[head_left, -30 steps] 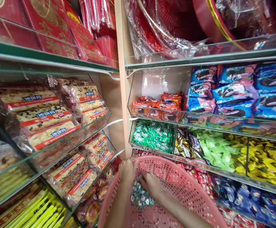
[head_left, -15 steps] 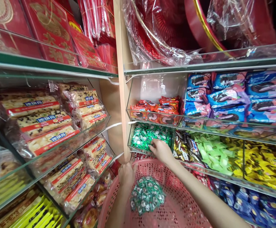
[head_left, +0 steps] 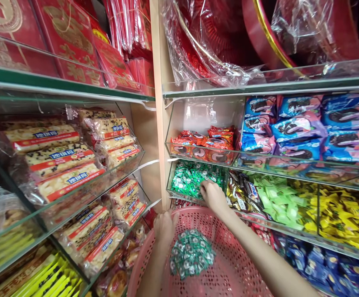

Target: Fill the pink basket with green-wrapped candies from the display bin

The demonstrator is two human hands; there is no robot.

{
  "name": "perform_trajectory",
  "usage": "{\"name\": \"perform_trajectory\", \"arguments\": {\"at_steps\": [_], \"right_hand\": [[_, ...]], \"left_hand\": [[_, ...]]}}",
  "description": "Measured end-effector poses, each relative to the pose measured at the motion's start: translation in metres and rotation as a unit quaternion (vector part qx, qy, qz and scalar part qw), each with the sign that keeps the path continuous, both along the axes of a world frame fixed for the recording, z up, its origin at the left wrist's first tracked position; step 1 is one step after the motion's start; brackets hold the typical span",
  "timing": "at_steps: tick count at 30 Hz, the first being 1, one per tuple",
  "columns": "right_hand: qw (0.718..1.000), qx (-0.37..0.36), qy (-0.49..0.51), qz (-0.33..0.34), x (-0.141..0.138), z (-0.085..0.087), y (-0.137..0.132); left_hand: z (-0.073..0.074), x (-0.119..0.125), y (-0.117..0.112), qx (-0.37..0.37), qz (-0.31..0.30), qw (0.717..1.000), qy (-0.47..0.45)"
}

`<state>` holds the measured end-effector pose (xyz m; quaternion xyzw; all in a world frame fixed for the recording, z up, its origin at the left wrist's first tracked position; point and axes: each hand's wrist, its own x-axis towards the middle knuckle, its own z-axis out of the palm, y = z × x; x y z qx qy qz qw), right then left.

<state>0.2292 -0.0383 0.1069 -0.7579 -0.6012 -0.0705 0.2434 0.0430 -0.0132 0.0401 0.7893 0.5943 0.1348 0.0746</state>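
Note:
A pink perforated plastic basket is tilted below the shelves. My left hand is closed over its far left rim. Inside the basket lies a heap of small green-wrapped candies. More green candies fill a clear shelf bin at the corner. Over the front right of that bin is my right hand, its fingers curled down and touching the candies. Whether a candy is between those fingertips is hidden.
Clear-walled bins hold brown-and-gold packets, pale green candies and yellow ones. Above are red packets and blue cookie packs. Wrapped snack bars fill the left shelves. A wooden post divides the shelving.
My right hand has shifted slightly to the right over the green candies. My left hand and the basket stay in place. The view has moved a little.

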Motion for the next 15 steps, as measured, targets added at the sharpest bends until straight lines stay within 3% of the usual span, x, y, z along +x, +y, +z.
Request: {"name": "perform_trajectory", "arguments": {"at_steps": [3,5,10,15], "right_hand": [[0.986,0.111,0.092,0.09,-0.004,-0.001,-0.013],[0.965,0.144,0.168,0.138,-0.009,-0.003,-0.023],[0.918,0.068,0.344,0.184,-0.024,-0.027,-0.04],[0.905,-0.001,0.372,0.206,-0.028,-0.072,-0.039]], "left_hand": [[0.0,0.0,-0.001,-0.003,0.0,1.0,0.007],[0.0,0.0,0.0,-0.009,0.001,1.0,0.01],[-0.002,-0.001,0.001,-0.015,-0.002,1.0,0.007],[0.0,0.0,0.0,-0.004,-0.018,1.0,0.01]]}}
